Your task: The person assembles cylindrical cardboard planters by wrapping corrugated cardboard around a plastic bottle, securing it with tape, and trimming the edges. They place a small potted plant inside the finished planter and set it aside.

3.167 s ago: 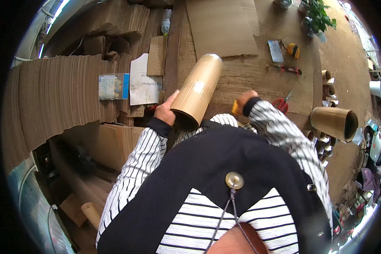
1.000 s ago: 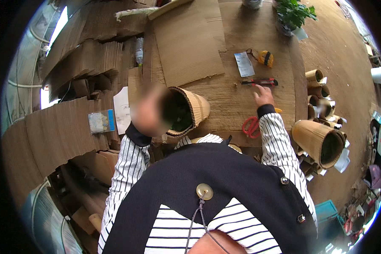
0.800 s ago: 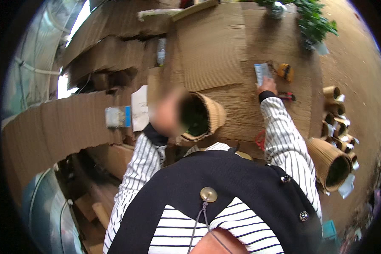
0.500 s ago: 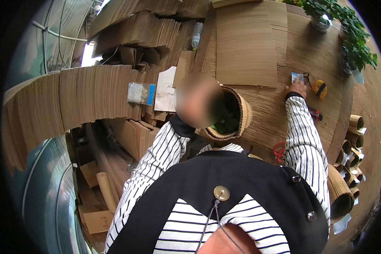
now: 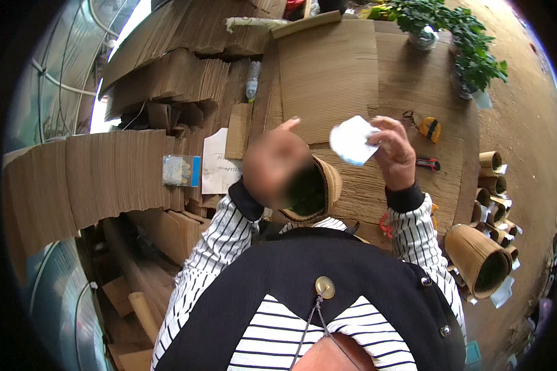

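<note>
My left hand (image 5: 277, 166) is blurred and grips the rim of a rolled corrugated cardboard tube (image 5: 315, 193), whose dark open end faces up toward me. My right hand (image 5: 395, 153) is raised above the workbench and pinches a small white paper slip (image 5: 351, 141) between thumb and fingers, just right of the tube's mouth. Both striped sleeves come up from the lower edge.
A corrugated cardboard sheet (image 5: 328, 74) covers the bench. A yellow tape measure (image 5: 431, 128), a red-handled knife (image 5: 428, 164) and red scissors (image 5: 387, 224) lie to the right. Finished tubes (image 5: 479, 260) stand at right. Stacked cardboard (image 5: 86, 185) fills the left; potted plants (image 5: 470, 43) at back.
The tube was tipped from upright to open end facing me. My right hand reached to the bench at right, picked up the white slip and lifted it toward the tube.
</note>
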Available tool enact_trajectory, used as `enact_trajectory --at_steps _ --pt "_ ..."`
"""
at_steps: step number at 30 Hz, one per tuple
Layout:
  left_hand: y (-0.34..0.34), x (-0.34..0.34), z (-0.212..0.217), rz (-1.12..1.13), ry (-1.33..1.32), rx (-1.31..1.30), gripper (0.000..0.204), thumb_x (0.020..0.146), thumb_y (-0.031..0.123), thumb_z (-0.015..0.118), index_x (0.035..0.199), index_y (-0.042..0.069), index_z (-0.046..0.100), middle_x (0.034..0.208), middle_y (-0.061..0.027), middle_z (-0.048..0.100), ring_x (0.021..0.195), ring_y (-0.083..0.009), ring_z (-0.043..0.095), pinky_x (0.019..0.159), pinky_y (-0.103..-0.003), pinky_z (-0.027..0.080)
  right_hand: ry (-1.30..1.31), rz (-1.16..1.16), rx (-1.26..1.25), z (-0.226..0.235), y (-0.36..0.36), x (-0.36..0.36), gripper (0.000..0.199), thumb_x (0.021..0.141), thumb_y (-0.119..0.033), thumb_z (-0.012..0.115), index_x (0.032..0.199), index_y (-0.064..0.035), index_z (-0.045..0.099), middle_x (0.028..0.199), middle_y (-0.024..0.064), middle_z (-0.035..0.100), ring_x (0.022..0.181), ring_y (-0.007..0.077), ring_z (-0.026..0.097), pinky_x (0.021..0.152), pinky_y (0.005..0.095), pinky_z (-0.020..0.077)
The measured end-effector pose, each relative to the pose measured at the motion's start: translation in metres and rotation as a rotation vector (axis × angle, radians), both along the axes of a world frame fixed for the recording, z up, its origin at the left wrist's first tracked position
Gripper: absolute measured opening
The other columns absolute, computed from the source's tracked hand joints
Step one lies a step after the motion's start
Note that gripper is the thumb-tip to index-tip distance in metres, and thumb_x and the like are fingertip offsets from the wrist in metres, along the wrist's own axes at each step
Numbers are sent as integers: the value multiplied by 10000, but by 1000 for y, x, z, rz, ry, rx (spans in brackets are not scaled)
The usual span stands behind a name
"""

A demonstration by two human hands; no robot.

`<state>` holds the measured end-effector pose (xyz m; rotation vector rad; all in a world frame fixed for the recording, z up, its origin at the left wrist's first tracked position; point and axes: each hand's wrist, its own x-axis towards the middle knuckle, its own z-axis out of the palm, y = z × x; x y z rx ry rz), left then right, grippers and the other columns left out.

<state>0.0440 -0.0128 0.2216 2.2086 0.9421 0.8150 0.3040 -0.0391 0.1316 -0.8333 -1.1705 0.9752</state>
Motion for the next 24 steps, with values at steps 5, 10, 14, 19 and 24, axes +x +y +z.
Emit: enact_trajectory --at_steps 5,10,14,19,24 --pt "-10 30 10 -310 -226 -387 180 909 154 567 1014 17 619 855 -34 611 774 -147 575 974 -358 451 -34 234 172 45 -31 0 234 722 25 736 909 -109 693 1301 106 498 1242 254 462 998 394 415" --pt "5 5 -63 -617 -646 -884 188 912 92 572 1073 3 610 943 -75 635 825 -171 612 746 -299 523 -244 -58 -43 56 -73 -9 449 765 49 709 1183 -97 630 1245 96 543 1097 199 568 925 339 477" --pt "-36 9 -24 -595 -371 -421 206 979 141 497 1074 34 646 887 -44 632 730 -138 587 633 -238 501 389 295 -318 76 -113 -34 546 793 38 725 1304 -30 545 1148 73 592 1066 148 593 910 270 473" --pt "-72 -6 11 -537 -122 -460 218 867 33 661 1084 16 678 1029 -119 670 966 -234 641 832 -334 508 13 36 -322 63 -144 -57 279 790 -68 766 1052 -4 694 1106 93 612 1007 174 605 863 286 483" --pt "-79 -24 -3 -617 -136 -292 216 836 23 697 1051 9 678 1040 -123 669 946 -234 640 807 -338 510 -185 -14 -224 72 -157 -71 165 811 -86 753 899 34 680 1010 90 617 912 169 613 761 277 500"
